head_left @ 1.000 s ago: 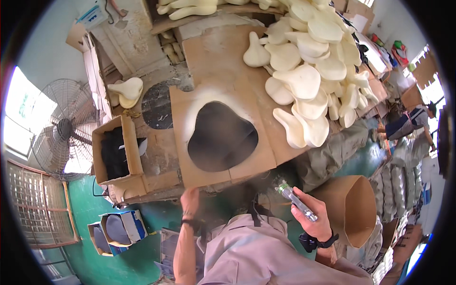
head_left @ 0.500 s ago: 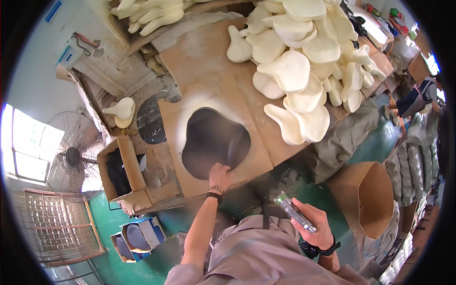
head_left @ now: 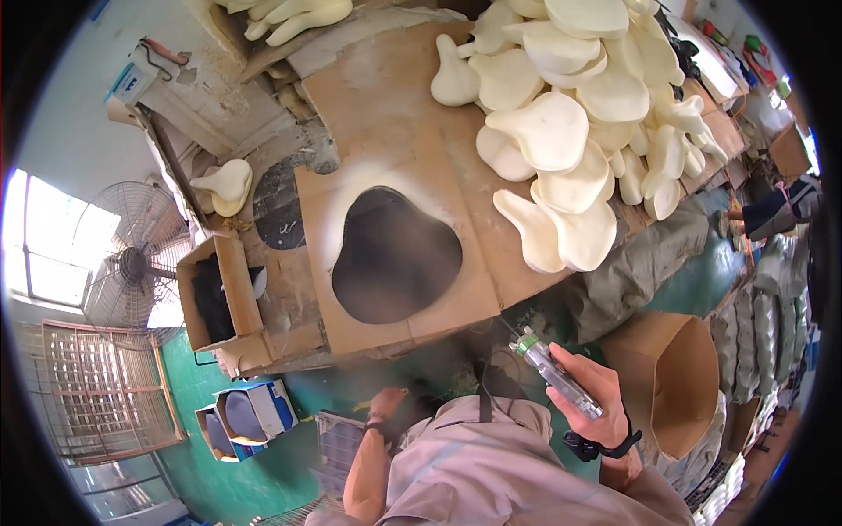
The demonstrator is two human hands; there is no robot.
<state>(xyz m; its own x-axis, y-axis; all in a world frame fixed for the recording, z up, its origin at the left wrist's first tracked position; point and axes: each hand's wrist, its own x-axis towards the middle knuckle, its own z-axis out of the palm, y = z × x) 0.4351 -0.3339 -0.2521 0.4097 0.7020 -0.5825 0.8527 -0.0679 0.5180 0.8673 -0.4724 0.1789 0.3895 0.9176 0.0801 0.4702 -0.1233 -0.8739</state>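
Note:
My right hand (head_left: 589,399) is closed around a silver spray gun (head_left: 561,379) with a green ring at its front end, held in front of my body beyond the table's near edge. My left hand (head_left: 387,403) hangs below that same edge, close to my waist; its fingers are too small and blurred to read. On the table lies a cardboard template (head_left: 317,263) with a rounded, pear-shaped cutout, whitish around its far rim. Inside the cutout shows a smooth dark grey surface (head_left: 396,256).
Cream foam saddle shapes (head_left: 539,131) are heaped on the table's right. A cardboard box (head_left: 230,311) with black pieces stands at the left end, near a large fan (head_left: 133,263). An open carton (head_left: 662,373) is at right; small boxes (head_left: 250,416) sit on the green floor.
My left hand has drawn back from the template's near edge to beside my waist. The ridge on the dark surface in the cutout no longer shows. The spray gun stays in my right hand.

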